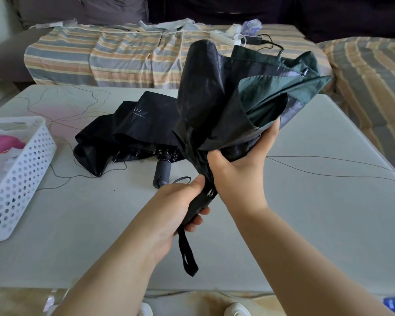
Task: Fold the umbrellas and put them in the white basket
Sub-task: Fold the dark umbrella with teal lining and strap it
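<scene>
I hold a dark green and black umbrella (pixel 233 99) above the table, its canopy loose and bunched upward. My left hand (pixel 180 201) grips its black handle, with the wrist strap hanging below. My right hand (pixel 240 167) grips the gathered canopy fabric near the ribs. A second black umbrella (pixel 132 131) printed "UV" lies collapsed but unwrapped on the table behind, its grey handle pointing toward me. The white perforated basket (pixel 21 176) stands at the table's left edge and holds a pink umbrella (pixel 0 149).
The grey-white table (pixel 306 213) spans the view. Behind it a sofa with a striped cover (pixel 123 53) carries a power strip (pixel 224 37) and cables. My shoes show under the table's near edge.
</scene>
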Motion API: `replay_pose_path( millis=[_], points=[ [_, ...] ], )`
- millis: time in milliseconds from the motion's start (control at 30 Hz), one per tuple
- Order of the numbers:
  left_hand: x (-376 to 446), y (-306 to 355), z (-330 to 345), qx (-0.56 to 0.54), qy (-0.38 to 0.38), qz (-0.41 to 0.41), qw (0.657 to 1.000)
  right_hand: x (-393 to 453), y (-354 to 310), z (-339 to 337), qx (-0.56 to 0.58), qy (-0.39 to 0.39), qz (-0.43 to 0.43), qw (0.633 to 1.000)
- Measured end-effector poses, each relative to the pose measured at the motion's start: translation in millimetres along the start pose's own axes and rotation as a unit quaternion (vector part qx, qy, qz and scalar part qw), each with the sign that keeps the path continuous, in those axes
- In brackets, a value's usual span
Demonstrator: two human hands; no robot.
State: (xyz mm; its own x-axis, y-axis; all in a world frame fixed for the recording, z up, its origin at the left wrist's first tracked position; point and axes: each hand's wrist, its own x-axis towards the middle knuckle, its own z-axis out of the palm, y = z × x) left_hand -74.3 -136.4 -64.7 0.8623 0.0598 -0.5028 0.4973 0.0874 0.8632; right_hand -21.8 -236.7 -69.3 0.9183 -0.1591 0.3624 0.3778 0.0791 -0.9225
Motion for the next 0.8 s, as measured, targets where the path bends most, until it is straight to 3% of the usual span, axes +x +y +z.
replay_pose_path(
  millis=[133, 433, 800],
  points=[
    [1.5, 3.1, -3.4, -0.059, -0.034, -0.016, 0.998, 4.3, -2.9, -2.8, 0.008, -0.012, -0.004, 1.0],
    [-3.0, 0.9, -1.5, 0.029, 0.002, 0.056, 0.998, 6.4, -3.6, -2.8, -0.009, 0.0, -0.01, 1.0],
    [-5.2, 0.2, -1.1, 0.034, 0.014, 0.054, 0.998, -1.1, -5.0, 0.6, -0.004, 0.012, -0.008, 1.0]
  ],
)
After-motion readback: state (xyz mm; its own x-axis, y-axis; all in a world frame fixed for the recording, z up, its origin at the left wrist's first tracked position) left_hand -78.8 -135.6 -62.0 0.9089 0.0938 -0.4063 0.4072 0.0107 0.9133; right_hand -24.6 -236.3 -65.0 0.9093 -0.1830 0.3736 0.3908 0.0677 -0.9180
